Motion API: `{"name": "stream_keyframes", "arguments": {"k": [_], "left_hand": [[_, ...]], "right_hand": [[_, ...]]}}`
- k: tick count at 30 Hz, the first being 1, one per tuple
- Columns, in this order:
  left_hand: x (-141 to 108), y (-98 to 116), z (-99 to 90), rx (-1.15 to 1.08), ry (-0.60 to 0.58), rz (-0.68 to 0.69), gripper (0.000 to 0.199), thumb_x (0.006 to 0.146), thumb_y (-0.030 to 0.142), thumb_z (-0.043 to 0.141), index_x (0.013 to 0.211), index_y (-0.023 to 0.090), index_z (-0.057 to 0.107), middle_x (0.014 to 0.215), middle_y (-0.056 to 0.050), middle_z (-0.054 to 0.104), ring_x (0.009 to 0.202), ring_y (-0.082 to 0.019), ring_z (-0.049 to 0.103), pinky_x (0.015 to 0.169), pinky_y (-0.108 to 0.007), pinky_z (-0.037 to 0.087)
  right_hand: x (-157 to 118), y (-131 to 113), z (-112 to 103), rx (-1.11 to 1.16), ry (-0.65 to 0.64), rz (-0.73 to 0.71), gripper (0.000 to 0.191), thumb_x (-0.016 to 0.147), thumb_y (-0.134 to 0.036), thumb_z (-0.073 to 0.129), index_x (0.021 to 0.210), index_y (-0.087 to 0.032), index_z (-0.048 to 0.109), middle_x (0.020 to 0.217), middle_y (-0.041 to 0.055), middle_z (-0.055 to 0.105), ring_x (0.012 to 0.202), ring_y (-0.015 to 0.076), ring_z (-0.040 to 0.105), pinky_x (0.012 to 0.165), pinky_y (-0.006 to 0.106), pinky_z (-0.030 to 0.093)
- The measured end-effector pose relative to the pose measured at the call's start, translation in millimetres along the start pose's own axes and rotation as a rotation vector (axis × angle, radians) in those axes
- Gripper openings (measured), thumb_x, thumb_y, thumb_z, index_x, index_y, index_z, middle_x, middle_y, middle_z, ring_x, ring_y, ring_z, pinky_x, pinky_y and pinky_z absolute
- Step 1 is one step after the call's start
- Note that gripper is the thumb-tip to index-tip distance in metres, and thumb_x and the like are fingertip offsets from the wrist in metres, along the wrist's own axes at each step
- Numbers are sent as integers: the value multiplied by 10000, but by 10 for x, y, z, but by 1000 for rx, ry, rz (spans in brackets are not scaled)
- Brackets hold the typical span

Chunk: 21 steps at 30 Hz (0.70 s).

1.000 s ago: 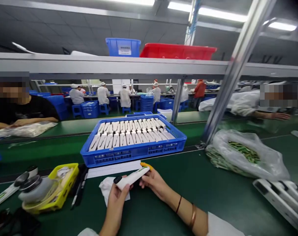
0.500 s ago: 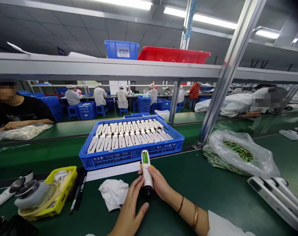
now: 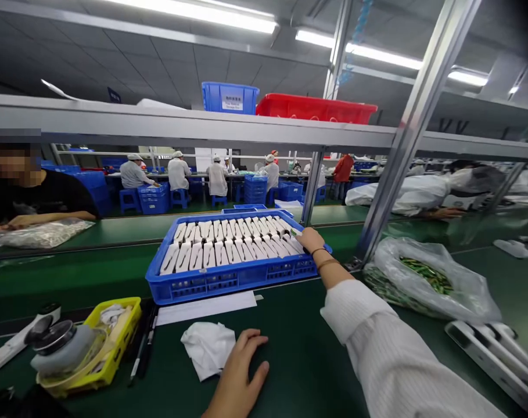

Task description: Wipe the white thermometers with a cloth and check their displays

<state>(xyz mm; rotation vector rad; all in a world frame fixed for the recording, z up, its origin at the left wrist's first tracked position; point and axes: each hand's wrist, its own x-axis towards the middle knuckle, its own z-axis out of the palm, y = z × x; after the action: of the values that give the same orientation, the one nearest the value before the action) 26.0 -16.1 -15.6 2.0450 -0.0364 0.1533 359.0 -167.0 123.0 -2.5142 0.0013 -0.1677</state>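
Note:
My right hand [image 3: 311, 239] reaches to the right end of a blue crate [image 3: 229, 283], its fingers closed on a white handheld device [image 3: 295, 233] with a bit of green battery showing. Most of that device is hidden by the hand. Two rows of similar white devices [image 3: 220, 253] stand packed in the crate. My left hand [image 3: 243, 368] rests near the bench with its fingers apart and nothing in it. Beside it, to the left, lies a crumpled white cloth [image 3: 208, 348].
A yellow basket [image 3: 113, 348] with a bottle [image 3: 63, 346] and pens [image 3: 142, 348] are at left. On the right are a plastic bag of green batteries [image 3: 427, 276] and several white devices [image 3: 485, 354]. A metal post [image 3: 403, 145] rises behind the bench. Co-workers sit beyond.
My right hand has carried the white device from in front of me forward to the crate's right end. My left hand has come away from the device and stays low over the bench.

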Motion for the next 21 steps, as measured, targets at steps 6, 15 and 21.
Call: {"name": "stream_keyframes", "arguments": {"k": [6,15,21], "left_hand": [[49,4,-11,-11,36,32,342,865,275,482,1176,222,613,1319,-133,522,1238,-275,512,1051,-436,404],[-3,85,-52,-41,34,-12,325,922,346,449,1192,240,594,1359,-110,493,1291,-258,450,1118,-433,329],[49,-10,-9,-23,68,30,325,888,350,473,1129,214,643,1275,-144,560,1202,-280,543,1032,-410,425]], "right_hand": [[78,63,165,-206,-49,-33,280,958,-323,608,1182,-156,583,1193,91,587,1015,232,608,862,430,539],[197,188,245,-334,-241,-118,319,956,-362,606,1192,-149,578,1205,94,581,1034,247,602,873,440,531],[191,148,129,-354,-292,-216,270,960,-329,604,1172,-162,589,1183,86,595,995,223,615,852,422,544]]}}
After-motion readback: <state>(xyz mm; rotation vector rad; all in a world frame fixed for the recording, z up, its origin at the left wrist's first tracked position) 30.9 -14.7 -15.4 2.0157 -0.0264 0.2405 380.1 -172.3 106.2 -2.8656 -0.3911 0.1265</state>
